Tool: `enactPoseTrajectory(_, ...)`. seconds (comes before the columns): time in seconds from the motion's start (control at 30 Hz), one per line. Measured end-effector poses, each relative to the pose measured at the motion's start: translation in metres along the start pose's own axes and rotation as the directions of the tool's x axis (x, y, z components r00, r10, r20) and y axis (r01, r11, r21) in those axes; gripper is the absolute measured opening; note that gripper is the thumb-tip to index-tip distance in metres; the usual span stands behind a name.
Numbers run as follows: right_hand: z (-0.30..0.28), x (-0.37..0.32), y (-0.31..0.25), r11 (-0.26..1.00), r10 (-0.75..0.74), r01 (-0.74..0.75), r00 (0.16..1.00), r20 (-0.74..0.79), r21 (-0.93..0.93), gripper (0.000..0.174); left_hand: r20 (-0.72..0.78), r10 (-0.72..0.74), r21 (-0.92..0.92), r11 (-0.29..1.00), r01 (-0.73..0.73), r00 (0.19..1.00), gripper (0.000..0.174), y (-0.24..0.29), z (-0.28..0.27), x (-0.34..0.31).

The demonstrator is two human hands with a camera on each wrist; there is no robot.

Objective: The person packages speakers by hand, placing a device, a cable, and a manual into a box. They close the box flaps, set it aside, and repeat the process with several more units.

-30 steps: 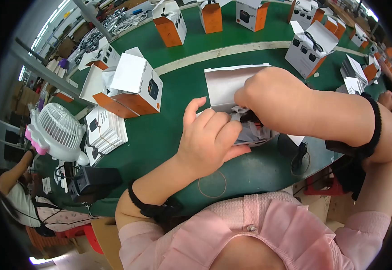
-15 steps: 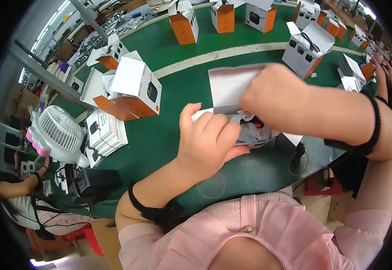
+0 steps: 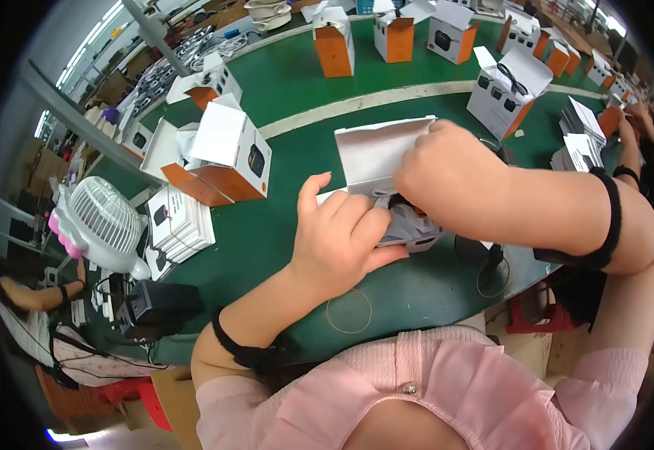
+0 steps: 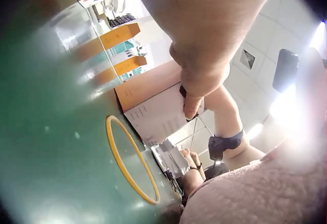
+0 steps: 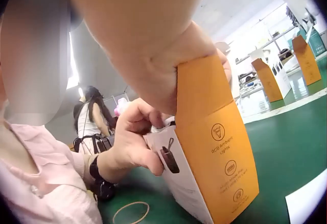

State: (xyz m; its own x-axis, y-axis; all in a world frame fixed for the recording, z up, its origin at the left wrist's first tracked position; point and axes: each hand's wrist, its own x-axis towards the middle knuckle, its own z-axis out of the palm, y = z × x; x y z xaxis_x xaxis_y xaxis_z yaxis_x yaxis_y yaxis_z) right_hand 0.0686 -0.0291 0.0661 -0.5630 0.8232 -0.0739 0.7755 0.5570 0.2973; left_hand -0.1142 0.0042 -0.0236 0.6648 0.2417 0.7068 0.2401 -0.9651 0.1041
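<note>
An upright white and orange box (image 5: pixel 219 157) with its flap raised stands on the green table in the right wrist view. My left hand (image 3: pixel 340 244) grips the near left side of this box, the thumb along its front wall and the other fingers bent over its rim. The right hand (image 3: pixel 454 169) reaches down into the opening beside the raised flap (image 3: pixel 378 154); its fingertips are hidden, so what it touches cannot be told. Grey-white wrapping (image 3: pixel 409 225) and a bit of white cable show inside the box.
An open box (image 3: pixel 229 157) stands at the left, near stacked booklets (image 3: pixel 180 225), a white fan (image 3: pixel 105 221) and a black block (image 3: pixel 160 309). A rubber band (image 3: pixel 349 311) lies at the near edge. Another open box (image 3: pixel 503 97) and more booklets (image 3: pixel 582 124) are at the right.
The box between my hands has shifted slightly left in view. My right hand remains over its opening, slightly lower, and the white cable bundle inside shows less than half a second ago.
</note>
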Motion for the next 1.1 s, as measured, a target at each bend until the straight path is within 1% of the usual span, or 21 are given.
enactPoseTrajectory(0.13, 0.007, 0.005, -0.004, 0.998, -0.057, 0.058, 0.997, 0.048, -0.026, 0.004, 0.048, -0.006, 0.039, 0.999, 0.004, 0.999, 0.050, 0.002, -0.002, 0.003)
enactPoseTrajectory(0.2, 0.005, 0.013, -0.005, 0.993, -0.040, 0.066, 0.971, 0.238, -0.102, 0.005, 0.077, -0.029, 0.065, 0.998, 0.024, 0.997, 0.053, 0.002, -0.003, 0.002)
enactPoseTrajectory(0.27, -0.001, 0.001, 0.003, 0.993, -0.046, 0.067, 0.977, 0.210, -0.095, 0.007, 0.095, -0.066, -0.019, 0.998, 0.068, 0.993, 0.049, 0.004, -0.009, 0.001)
enactPoseTrajectory(0.33, -0.014, -0.033, 0.020, 0.997, -0.024, 0.029, 0.998, -0.061, 0.073, 0.016, -0.148, -0.037, 0.060, 0.997, 0.046, 0.988, 0.042, 0.005, -0.032, -0.003)
enactPoseTrajectory(0.37, -0.020, -0.053, 0.034, 0.974, 0.049, -0.017, 0.989, -0.140, 0.226, 0.025, -0.323, -0.257, -0.213, 0.958, 0.194, 0.911, 0.036, 0.000, -0.035, -0.020)
enactPoseTrajectory(0.4, -0.024, -0.071, 0.046, 0.924, 0.137, -0.049, 0.968, -0.208, 0.379, 0.035, -0.415, -0.484, -0.490, 0.833, 0.259, 0.770, 0.031, -0.010, -0.033, -0.036)
enactPoseTrajectory(0.43, -0.017, -0.077, 0.055, 0.929, 0.133, -0.044, 0.966, -0.221, 0.366, 0.035, -0.170, -0.698, -0.646, 0.611, 0.457, 0.695, 0.030, -0.019, -0.036, -0.045)
enactPoseTrajectory(0.47, -0.001, -0.078, 0.061, 0.654, 0.311, -0.188, 0.950, -0.033, 0.733, 0.038, 0.116, -0.827, -0.714, 0.315, 0.625, 0.550, 0.029, -0.022, -0.036, -0.054)
enactPoseTrajectory(0.5, 0.018, -0.076, 0.060, 0.223, 0.379, -0.319, 0.899, 0.219, 0.921, 0.040, 0.414, -0.805, -0.771, -0.062, 0.633, 0.425, 0.036, -0.025, -0.024, -0.053)
enactPoseTrajectory(0.53, 0.047, -0.067, 0.057, 0.039, 0.325, -0.176, 0.933, 0.155, 0.984, 0.058, 0.477, -0.737, -0.777, -0.100, 0.621, 0.479, 0.041, -0.020, -0.010, -0.044)
enactPoseTrajectory(0.57, 0.063, -0.056, 0.050, 0.072, 0.281, -0.171, 0.949, 0.145, 0.983, 0.074, 0.523, -0.687, -0.783, -0.155, 0.602, 0.504, 0.047, -0.018, -0.001, -0.036)
enactPoseTrajectory(0.6, 0.075, -0.045, 0.038, -0.097, 0.253, -0.124, 0.956, 0.145, 0.988, 0.083, 0.476, -0.662, -0.839, -0.146, 0.524, 0.579, 0.054, -0.014, 0.005, -0.021)
enactPoseTrajectory(0.63, 0.081, -0.035, 0.025, -0.260, 0.285, -0.048, 0.950, 0.125, 0.964, 0.086, 0.424, -0.655, -0.853, -0.059, 0.518, 0.625, 0.054, -0.010, 0.007, -0.005)
enactPoseTrajectory(0.67, 0.086, -0.027, 0.019, -0.293, 0.306, 0.110, 0.952, -0.016, 0.950, 0.082, 0.379, -0.649, -0.859, 0.019, 0.512, 0.660, 0.054, -0.006, 0.007, 0.005)
enactPoseTrajectory(0.73, 0.086, -0.025, 0.019, 0.135, 0.316, 0.228, 0.913, -0.260, 0.964, 0.065, 0.392, -0.578, -0.847, 0.078, 0.526, 0.715, 0.051, -0.007, 0.005, 0.014)
enactPoseTrajectory(0.77, 0.081, -0.029, 0.020, 0.304, 0.244, 0.302, 0.892, -0.380, 0.904, 0.055, 0.381, -0.518, -0.705, 0.374, 0.603, 0.766, 0.039, -0.010, -0.004, 0.016)
enactPoseTrajectory(0.8, 0.064, -0.036, 0.015, 0.454, 0.155, 0.369, 0.864, -0.479, 0.811, 0.047, 0.111, -0.353, -0.532, 0.769, 0.355, 0.929, 0.028, -0.016, -0.002, 0.013)
enactPoseTrajectory(0.83, 0.050, -0.042, 0.012, 0.531, 0.110, 0.266, 0.920, -0.377, 0.805, 0.041, 0.094, -0.214, -0.471, 0.851, 0.233, 0.972, 0.029, -0.020, -0.007, 0.014)
enactPoseTrajectory(0.87, 0.047, -0.048, 0.012, 0.535, 0.031, 0.341, 0.907, -0.421, 0.773, 0.045, 0.094, -0.068, -0.406, 0.908, 0.101, 0.993, 0.031, -0.024, -0.015, 0.013)
enactPoseTrajectory(1.0, 0.045, -0.059, -0.001, 0.516, 0.051, 0.337, 0.906, -0.421, 0.787, 0.042, 0.277, -0.023, -0.463, 0.873, 0.155, 0.960, 0.038, -0.018, -0.044, 0.008)
enactPoseTrajectory(1.1, 0.063, -0.048, -0.012, 0.668, 0.188, 0.258, 0.849, -0.493, 0.698, 0.038, 0.348, -0.065, -0.455, 0.860, 0.229, 0.935, 0.047, -0.011, -0.042, 0.001)
